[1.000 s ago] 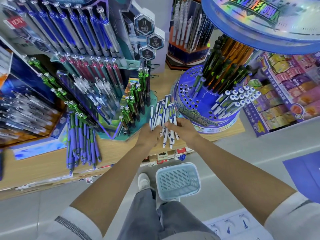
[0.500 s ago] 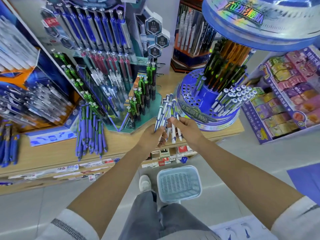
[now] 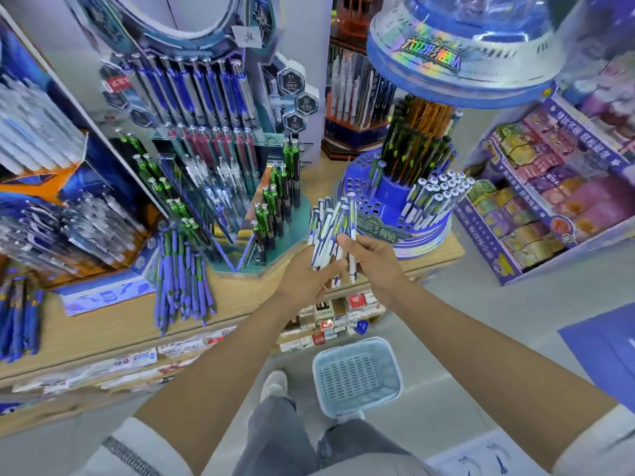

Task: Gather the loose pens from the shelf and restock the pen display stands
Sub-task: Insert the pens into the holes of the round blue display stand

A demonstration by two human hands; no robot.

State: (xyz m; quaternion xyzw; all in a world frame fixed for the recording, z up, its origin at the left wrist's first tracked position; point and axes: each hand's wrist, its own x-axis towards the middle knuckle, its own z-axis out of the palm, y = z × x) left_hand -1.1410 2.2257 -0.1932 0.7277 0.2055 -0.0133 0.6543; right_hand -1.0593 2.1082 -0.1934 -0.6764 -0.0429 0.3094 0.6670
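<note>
My left hand (image 3: 304, 278) grips a bunch of white-and-blue pens (image 3: 328, 223), tips up, in front of the shelf edge. My right hand (image 3: 376, 261) pinches one white pen (image 3: 352, 235) at the right side of that bunch. Just behind stands the round blue display stand (image 3: 369, 201), full of holes; white pens (image 3: 436, 194) fill its right side and dark pens (image 3: 419, 146) its raised centre. A loose pile of purple-and-green pens (image 3: 182, 273) lies on the wooden shelf (image 3: 113, 324) to the left.
A teal tiered stand (image 3: 275, 207) with green, red and blue pens rises left of my hands. A pale blue basket (image 3: 357, 374) sits on the floor by my foot. Boxed goods (image 3: 549, 201) fill a rack on the right. More loose purple pens (image 3: 17, 314) lie far left.
Both hands rose slightly with the pen bunch and shifted toward the blue stand. My right hand went from steadying the bunch to pinching a single pen at its right edge.
</note>
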